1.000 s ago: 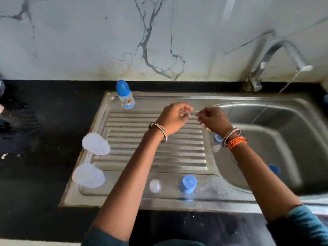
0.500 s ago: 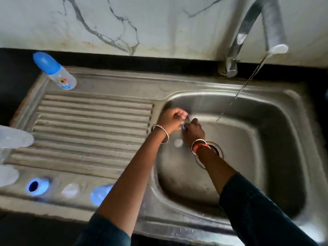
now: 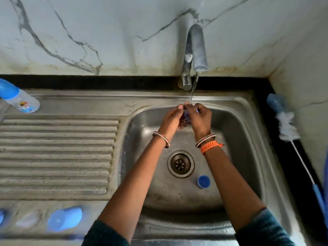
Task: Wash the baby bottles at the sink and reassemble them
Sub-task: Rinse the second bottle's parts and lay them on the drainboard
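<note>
While a thin stream runs from the tap [image 3: 195, 50], both hands meet right under it, over the back of the sink basin [image 3: 248, 139]. Left hand [image 3: 171, 119] and right hand [image 3: 200, 118] are pressed together, fingers curled, pinching a small blue bottle part [image 3: 186, 115] between them; mostly hidden, cannot tell which part it is. Water lands at the fingertips. Bangles sit on both wrists, with an orange thread band [image 3: 211, 146] on the right one.

Relative to the basin: drain [image 3: 180, 163] at the centre of its floor, blue cap [image 3: 203, 181] lying just beside the drain, toward the near side. Assembled baby bottle [image 3: 19, 98] with blue top lies on its side at the far left corner of the drainboard [image 3: 56, 148]. Another blue cap [image 3: 64, 219] on the near ledge left of the basin, blurred, with a clear piece [image 3: 26, 221] further left. Bottle brush [image 3: 291, 135] lies on the black counter right of the basin.
</note>
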Demonstrator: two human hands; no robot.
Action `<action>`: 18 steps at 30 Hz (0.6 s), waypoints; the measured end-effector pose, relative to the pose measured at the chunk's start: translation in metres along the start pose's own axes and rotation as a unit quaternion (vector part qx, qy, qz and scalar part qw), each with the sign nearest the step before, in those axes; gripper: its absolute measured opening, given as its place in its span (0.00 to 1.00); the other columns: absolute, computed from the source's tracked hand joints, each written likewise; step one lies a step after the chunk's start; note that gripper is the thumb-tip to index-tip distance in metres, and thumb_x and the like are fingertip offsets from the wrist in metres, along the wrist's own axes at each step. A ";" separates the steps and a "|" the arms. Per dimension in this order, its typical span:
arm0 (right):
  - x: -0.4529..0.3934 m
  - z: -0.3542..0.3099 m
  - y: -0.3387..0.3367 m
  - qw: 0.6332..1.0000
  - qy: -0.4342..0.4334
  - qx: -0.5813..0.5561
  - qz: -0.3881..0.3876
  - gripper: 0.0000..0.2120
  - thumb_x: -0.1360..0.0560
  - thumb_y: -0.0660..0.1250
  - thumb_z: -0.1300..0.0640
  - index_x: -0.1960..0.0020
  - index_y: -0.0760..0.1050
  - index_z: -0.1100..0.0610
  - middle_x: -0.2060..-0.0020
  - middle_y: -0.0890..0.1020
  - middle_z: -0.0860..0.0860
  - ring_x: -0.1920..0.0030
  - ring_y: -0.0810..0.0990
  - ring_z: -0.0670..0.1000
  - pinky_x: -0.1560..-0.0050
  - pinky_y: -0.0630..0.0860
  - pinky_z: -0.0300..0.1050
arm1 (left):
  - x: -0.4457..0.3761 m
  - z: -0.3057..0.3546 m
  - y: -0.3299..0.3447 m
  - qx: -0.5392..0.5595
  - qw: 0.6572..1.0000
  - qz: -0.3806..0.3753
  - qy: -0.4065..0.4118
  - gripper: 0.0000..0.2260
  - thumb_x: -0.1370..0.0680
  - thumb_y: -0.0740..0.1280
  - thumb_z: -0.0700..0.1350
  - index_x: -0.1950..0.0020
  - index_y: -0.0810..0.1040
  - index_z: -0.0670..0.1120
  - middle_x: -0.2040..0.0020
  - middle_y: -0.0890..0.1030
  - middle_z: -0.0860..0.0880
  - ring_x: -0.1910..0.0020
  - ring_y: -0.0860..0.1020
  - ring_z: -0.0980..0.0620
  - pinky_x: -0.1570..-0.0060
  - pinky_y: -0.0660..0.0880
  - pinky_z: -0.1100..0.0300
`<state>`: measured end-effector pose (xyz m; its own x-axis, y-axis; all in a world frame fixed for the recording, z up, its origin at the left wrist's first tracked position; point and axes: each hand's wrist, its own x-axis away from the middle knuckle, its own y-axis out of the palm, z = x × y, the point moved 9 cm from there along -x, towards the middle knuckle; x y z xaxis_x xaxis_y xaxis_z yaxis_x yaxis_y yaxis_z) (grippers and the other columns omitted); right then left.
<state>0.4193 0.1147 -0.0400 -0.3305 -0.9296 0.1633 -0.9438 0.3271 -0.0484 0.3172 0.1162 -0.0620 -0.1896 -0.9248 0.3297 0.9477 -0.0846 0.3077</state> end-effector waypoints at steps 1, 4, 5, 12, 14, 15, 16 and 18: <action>0.001 0.002 0.000 1.000 0.008 0.004 0.009 0.15 0.24 0.67 0.61 0.69 0.71 0.56 0.69 0.75 0.57 0.64 0.73 0.53 0.60 0.73 0.49 | -0.001 0.002 0.004 -0.047 0.999 0.003 0.015 0.15 0.17 0.53 0.46 0.40 0.75 0.42 0.46 0.78 0.42 0.49 0.77 0.49 0.46 0.75 0.53; 0.005 0.011 0.005 0.999 0.026 -0.016 -0.025 0.12 0.21 0.62 0.62 0.64 0.72 0.58 0.64 0.77 0.60 0.61 0.75 0.55 0.58 0.74 0.53 | -0.001 0.008 0.009 -0.151 0.986 0.033 0.055 0.15 0.18 0.56 0.49 0.43 0.78 0.43 0.52 0.81 0.45 0.57 0.79 0.54 0.56 0.77 0.60; 0.007 0.011 0.006 0.998 0.026 -0.036 -0.054 0.11 0.21 0.61 0.62 0.61 0.73 0.58 0.63 0.78 0.57 0.60 0.75 0.55 0.57 0.73 0.51 | -0.001 0.007 0.008 -0.118 0.991 0.043 0.046 0.12 0.18 0.57 0.48 0.46 0.78 0.45 0.56 0.81 0.47 0.61 0.79 0.56 0.61 0.77 0.63; 0.003 -0.004 0.000 0.991 0.027 -0.096 -0.094 0.03 0.25 0.65 0.65 0.57 0.77 0.61 0.64 0.78 0.56 0.63 0.76 0.50 0.61 0.72 0.41 | 0.001 0.005 0.014 0.043 0.998 0.047 -0.013 0.11 0.17 0.54 0.40 0.52 0.76 0.46 0.60 0.78 0.48 0.61 0.76 0.55 0.57 0.74 0.63; 0.002 -0.012 0.004 0.993 0.026 -0.088 -0.079 0.06 0.25 0.67 0.61 0.61 0.77 0.61 0.70 0.79 0.52 0.69 0.76 0.46 0.66 0.72 0.37 | 0.008 0.009 0.013 0.067 0.996 0.053 0.013 0.10 0.18 0.55 0.38 0.44 0.75 0.42 0.60 0.79 0.49 0.62 0.77 0.56 0.55 0.74 0.62; 0.002 -0.013 0.004 0.994 0.031 -0.083 -0.057 0.10 0.25 0.68 0.58 0.64 0.77 0.60 0.72 0.79 0.50 0.71 0.76 0.45 0.68 0.73 0.36 | 0.009 0.011 0.010 0.062 0.995 0.064 0.035 0.11 0.18 0.55 0.38 0.40 0.74 0.40 0.60 0.80 0.48 0.61 0.78 0.56 0.54 0.75 0.60; 0.002 -0.012 0.002 0.996 0.041 -0.076 -0.030 0.14 0.24 0.68 0.53 0.66 0.77 0.58 0.73 0.79 0.50 0.72 0.76 0.45 0.69 0.74 0.36 | 0.011 0.014 0.005 0.031 0.995 0.082 0.056 0.12 0.18 0.56 0.38 0.38 0.74 0.39 0.57 0.81 0.44 0.58 0.79 0.52 0.52 0.76 0.56; 0.003 -0.010 0.003 0.996 0.056 -0.065 -0.028 0.17 0.22 0.64 0.48 0.64 0.78 0.57 0.70 0.80 0.52 0.70 0.78 0.47 0.65 0.77 0.41 | 0.015 0.016 -0.006 -0.017 0.989 0.130 0.073 0.09 0.19 0.60 0.40 0.44 0.78 0.41 0.52 0.80 0.38 0.53 0.79 0.44 0.49 0.77 0.51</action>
<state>0.4153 0.1148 -0.0301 -0.2677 -0.9242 0.2723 -0.9490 0.3017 0.0911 0.3047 0.1088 -0.0442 0.0991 -0.9604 0.2604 0.9679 0.1538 0.1990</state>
